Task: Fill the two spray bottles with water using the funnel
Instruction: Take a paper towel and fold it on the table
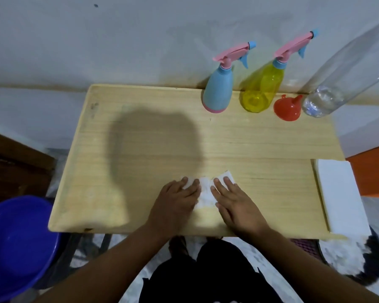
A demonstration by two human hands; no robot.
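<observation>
A light blue spray bottle [219,88] and a yellow see-through spray bottle [262,88], both with pink trigger heads on, stand at the table's far edge. To their right a red funnel [287,108] sits mouth-down, and beside it stands a large clear bottle [337,82] with a little water at its bottom. Near the front edge lies a white tissue [205,193]. My left hand [177,200] and my right hand [234,202] both press flat on it, fingers spread.
The wooden table [140,149] fills the middle. A stack of white tissues [341,193] lies at its right edge. A blue basin [18,243] sits on the floor at the left. A white wall rises behind the bottles.
</observation>
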